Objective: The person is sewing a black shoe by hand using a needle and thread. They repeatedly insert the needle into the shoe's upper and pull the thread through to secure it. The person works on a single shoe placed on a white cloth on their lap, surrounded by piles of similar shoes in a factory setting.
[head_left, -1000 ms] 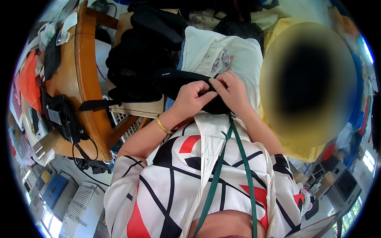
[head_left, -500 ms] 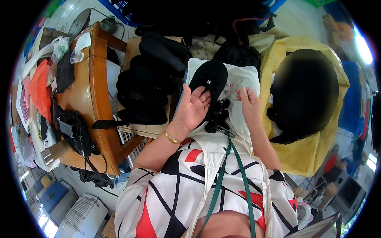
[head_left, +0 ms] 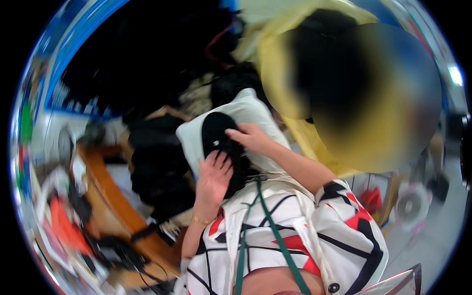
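Observation:
A black cloth shoe (head_left: pixel 215 127) with a small shiny ornament (head_left: pixel 216 143) lies across a white cushion (head_left: pixel 265 123) at my lap. My left hand (head_left: pixel 214 174) is at the shoe's opening, palm up, its curled fingers hooked on the upper just below the ornament. From the right, my right hand (head_left: pixel 251 138) reaches over the cushion, thumb and fingertips drawn together against the shoe's right edge near the toe. Whatever sits between those fingertips is too small and blurred to make out.
Stacked black shoes (head_left: pixel 160 162) stand left of the cushion, by a wooden table (head_left: pixel 110 206) with cluttered items. A big yellow bag (head_left: pixel 278 54) holding dark things is at the far right. A white fan (head_left: pixel 412 205) stands at right.
The view has swung to the right and blurred. My right hand, earlier apart from the shoe with a thin curved needle-like piece pinched in it, has come left to touch the shoe. My left hand stays there.

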{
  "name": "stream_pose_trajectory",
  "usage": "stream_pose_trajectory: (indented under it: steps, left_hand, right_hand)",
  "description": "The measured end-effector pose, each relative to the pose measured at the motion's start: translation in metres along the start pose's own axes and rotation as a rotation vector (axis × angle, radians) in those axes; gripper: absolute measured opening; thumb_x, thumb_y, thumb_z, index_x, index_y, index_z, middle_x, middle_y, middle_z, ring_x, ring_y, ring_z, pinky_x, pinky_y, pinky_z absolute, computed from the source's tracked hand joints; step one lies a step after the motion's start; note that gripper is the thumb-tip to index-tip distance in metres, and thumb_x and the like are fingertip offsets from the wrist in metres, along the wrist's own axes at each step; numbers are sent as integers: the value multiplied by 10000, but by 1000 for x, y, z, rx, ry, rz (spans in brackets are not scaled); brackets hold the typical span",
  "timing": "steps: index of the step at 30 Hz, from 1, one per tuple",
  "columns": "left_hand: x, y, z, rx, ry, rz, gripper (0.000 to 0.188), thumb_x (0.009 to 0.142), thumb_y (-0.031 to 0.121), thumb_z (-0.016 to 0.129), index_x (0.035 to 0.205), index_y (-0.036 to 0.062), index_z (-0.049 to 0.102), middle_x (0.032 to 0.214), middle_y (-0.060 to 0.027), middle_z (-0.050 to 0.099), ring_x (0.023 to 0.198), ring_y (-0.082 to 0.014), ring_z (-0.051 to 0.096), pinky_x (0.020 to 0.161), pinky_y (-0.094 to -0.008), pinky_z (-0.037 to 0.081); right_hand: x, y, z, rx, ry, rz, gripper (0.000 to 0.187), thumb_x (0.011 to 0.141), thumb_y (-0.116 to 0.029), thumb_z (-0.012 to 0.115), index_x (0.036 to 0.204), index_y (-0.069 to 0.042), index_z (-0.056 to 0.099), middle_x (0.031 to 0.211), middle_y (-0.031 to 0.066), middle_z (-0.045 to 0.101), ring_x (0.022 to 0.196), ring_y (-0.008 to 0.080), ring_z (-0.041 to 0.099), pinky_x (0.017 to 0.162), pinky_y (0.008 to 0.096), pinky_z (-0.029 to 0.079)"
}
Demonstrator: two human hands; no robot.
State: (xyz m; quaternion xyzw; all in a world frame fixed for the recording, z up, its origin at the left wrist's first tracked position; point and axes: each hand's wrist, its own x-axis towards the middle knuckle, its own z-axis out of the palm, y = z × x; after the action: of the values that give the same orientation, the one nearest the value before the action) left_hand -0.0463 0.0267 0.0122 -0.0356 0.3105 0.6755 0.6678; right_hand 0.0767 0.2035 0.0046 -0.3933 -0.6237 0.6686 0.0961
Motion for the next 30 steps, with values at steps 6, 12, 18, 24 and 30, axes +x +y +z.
stream_pose_trajectory:
  steps: [6,12,18,24,30]
  left_hand:
    - [-9,27,30,245,-134,94,411,1006,286,528,1276,-24,528,1139,-149,651,1007,-249,644,922,-367,515]
    - [5,26,9,229,72,148,171,981,170,582,1030,7,603,845,-68,635,762,-173,613,732,-311,529]
    - [-17,27,-20,351,378,322,107,961,96,567,863,54,579,698,-9,525,651,-97,514,599,-261,436]
    - [-73,57,-103,557,795,526,313,937,260,628,690,89,539,553,12,485,483,-89,466,490,-237,383]
    - [-146,34,-174,392,1123,532,433,925,439,655,678,104,536,557,18,474,471,-72,458,469,-211,387]
  right_hand:
    - [-3,2,-133,724,699,-153,379,962,-400,616,948,-30,697,837,36,667,717,129,602,631,294,496]
    - [-27,20,-290,1102,905,-398,280,994,-292,587,940,-22,639,785,45,586,725,179,590,745,340,540]
    - [1,39,-151,842,567,-36,152,969,-209,610,930,-65,641,753,5,566,655,128,561,606,289,499]
    - [-5,55,-76,665,252,-37,321,1020,-276,545,779,-64,537,691,21,501,616,132,496,587,271,430]
    - [1,20,-34,365,123,-62,360,1030,-312,528,876,1,615,730,48,580,641,132,540,651,267,467]
